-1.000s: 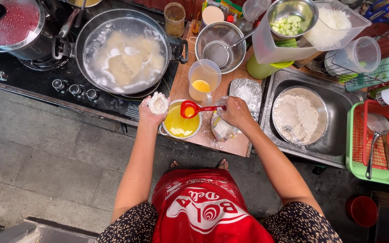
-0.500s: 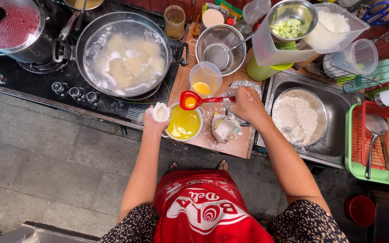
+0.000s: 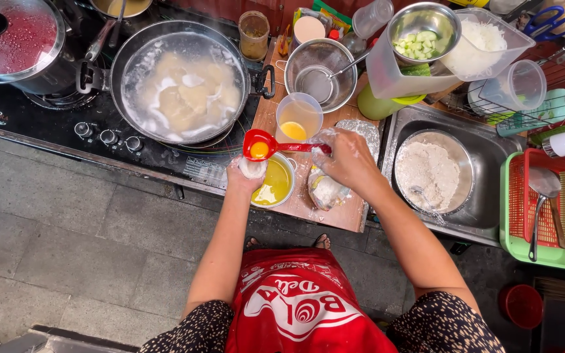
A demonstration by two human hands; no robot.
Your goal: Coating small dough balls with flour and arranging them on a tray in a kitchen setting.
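1. A lidded pot [image 3: 14, 39] sits at the far left of the black stove [image 3: 53, 121]; beside it a wide pan [image 3: 179, 80] holds pale pieces in steaming, cloudy water.
2. The left hand [image 3: 246, 175] is cupped around a small white lump of dough [image 3: 252, 168], fingers curled up about it; it hovers at the left rim of a small bowl [image 3: 276, 186] of yellow liquid on the wooden board [image 3: 335, 212].
3. A red ladle [image 3: 264, 145] carries one egg yolk [image 3: 259, 150] in its cup, just above the dough and the bowl; its handle runs right into the right hand [image 3: 348, 160], whose floury fingers are closed tight on the handle's end.
4. Behind the ladle stands a clear plastic cup [image 3: 299, 116] with another yolk at the bottom; further back is a metal bowl [image 3: 320, 65] with a strainer in it.
5. Under the right hand lies a floury plastic bag [image 3: 327, 189] on the board.
6. To the right, a metal bowl of flour [image 3: 433, 171] sits in the sink [image 3: 492, 153]; a green and red basket [image 3: 547, 209] with spoons stands at the far right.
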